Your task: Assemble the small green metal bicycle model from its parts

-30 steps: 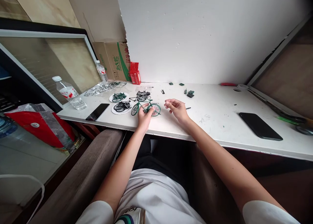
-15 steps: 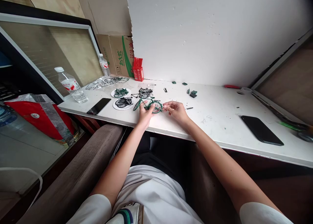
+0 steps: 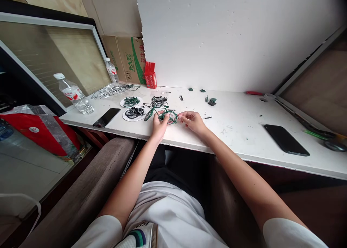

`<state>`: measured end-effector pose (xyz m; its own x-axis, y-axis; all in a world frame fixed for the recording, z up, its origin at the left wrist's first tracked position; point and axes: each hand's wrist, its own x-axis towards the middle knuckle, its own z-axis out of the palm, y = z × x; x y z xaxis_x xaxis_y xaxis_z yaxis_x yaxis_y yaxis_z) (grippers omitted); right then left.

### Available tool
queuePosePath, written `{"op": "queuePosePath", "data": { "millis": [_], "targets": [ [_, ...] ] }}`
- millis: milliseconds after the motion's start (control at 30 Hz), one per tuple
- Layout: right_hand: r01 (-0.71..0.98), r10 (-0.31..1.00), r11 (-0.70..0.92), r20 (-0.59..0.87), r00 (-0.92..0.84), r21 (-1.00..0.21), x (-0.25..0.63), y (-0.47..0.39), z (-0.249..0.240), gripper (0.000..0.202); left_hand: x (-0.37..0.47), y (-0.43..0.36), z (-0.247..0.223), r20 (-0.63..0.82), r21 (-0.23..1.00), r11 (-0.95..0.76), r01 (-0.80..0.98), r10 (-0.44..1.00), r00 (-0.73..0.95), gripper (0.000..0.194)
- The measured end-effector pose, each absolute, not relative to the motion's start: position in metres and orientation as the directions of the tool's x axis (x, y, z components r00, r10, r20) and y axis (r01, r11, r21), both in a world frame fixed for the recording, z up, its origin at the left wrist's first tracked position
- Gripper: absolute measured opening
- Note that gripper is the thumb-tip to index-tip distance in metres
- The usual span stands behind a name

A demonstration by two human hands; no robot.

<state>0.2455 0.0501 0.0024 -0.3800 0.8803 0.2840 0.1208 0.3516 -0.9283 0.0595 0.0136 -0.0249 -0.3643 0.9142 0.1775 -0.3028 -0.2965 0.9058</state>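
A small green model bicycle (image 3: 171,117) is raised just over the near edge of the table, with its two wheels showing to either side of my fingers. My left hand (image 3: 159,127) is closed on the middle of its frame, thumb on the near side. At the rear wheel's right edge, my right hand (image 3: 193,122) has thumb and forefinger pinched together. Whatever those fingertips hold, if anything, is too small to make out. Behind the model lies a black model bicycle (image 3: 159,101). Two white plates at the left carry green bicycle parts (image 3: 131,102) and black bicycle parts (image 3: 135,112).
Phones lie on the white table (image 3: 233,114): one phone (image 3: 106,117) at left, another phone (image 3: 286,139) at right. Water bottles (image 3: 74,94), a red box (image 3: 150,75) and a carton (image 3: 126,60) stand left. Small green pieces (image 3: 212,101) and a thin dark tool (image 3: 207,118) lie beyond my right hand.
The whole view has shifted slightly, so things sit a little further left. Both hands keep nearly the same hold at the green model bicycle.
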Motion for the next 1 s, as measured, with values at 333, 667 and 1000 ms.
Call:
{"op": "queuePosePath", "data": {
  "millis": [333,667,1000],
  "targets": [
    [0.177,0.875,0.414,0.338,-0.346,-0.893,0.246,0.05,0.005,0.042,0.057,0.021,-0.035,0.208,0.943,-0.291,-0.162,0.894,-0.398,0.051],
    [0.2,0.864,0.436,0.346,-0.366,-0.877,0.246,0.052,0.003,0.037,0.058,0.021,-0.036,0.236,0.935,-0.321,-0.154,0.883,-0.404,0.05],
    [0.219,0.881,0.409,0.32,-0.349,-0.886,0.246,0.054,0.0,0.041,0.06,0.017,-0.03,0.223,0.93,-0.315,-0.188,0.892,-0.392,0.048]
  ]
}}
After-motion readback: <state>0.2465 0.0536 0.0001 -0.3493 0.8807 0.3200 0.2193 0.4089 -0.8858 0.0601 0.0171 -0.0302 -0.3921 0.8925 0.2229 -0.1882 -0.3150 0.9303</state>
